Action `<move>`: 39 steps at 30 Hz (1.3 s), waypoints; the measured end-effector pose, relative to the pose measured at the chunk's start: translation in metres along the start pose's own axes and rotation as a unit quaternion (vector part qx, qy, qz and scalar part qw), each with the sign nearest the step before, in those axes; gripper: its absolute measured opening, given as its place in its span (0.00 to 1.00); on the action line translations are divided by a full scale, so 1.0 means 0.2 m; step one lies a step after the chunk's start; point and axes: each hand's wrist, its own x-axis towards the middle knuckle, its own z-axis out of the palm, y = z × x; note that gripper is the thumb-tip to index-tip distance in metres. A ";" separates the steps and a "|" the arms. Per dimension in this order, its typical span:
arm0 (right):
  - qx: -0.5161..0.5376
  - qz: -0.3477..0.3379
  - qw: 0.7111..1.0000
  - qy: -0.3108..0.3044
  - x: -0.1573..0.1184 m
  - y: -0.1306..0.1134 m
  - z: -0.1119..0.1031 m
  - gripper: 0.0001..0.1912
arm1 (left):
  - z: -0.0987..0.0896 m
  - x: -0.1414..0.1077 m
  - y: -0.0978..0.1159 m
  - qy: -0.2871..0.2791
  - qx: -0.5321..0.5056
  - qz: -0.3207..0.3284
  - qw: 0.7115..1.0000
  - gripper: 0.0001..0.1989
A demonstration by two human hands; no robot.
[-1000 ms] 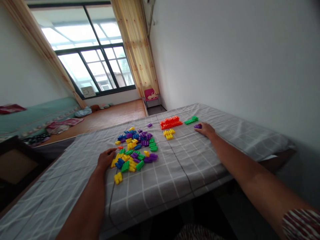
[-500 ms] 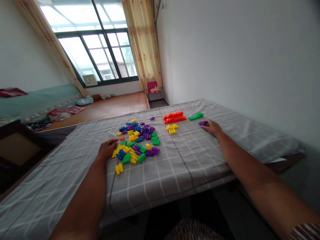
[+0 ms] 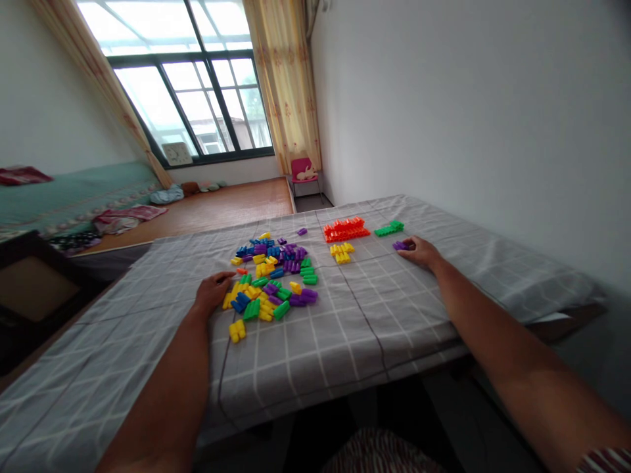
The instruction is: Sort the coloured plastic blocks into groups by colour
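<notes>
My right hand [image 3: 422, 253] is at the right side of the table, its thumb and fingers closed on a purple building block [image 3: 400, 246] at the cloth. Just beyond it lies a joined green row of blocks [image 3: 389, 228]. To its left are a stacked red-orange block assembly [image 3: 346, 229] and a small yellow cluster [image 3: 342, 253]. My left hand [image 3: 215, 291] rests at the left edge of a loose pile, fingers reaching forward. Its fingertips are close to a small orange block [image 3: 241, 270]; whether they touch it I cannot tell. Purple blocks [image 3: 294, 256] and green blocks [image 3: 252, 309] lie in the pile.
A grey checked cloth [image 3: 325, 315] covers the table. One yellow cluster [image 3: 237, 330] lies nearest the front edge, and a lone purple block [image 3: 302, 231] sits behind the pile. A white wall [image 3: 468, 118] borders the right. A pink chair [image 3: 302, 171] stands beyond the table.
The view has shifted very slightly. Both hands and the blocks stay in practically the same places on the cloth.
</notes>
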 end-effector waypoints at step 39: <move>-0.048 -0.285 0.924 -0.250 -0.24 -1.29 0.50 0.15 | 0.06 0.02 -0.04 -0.007 0.037 0.022 0.999 0.18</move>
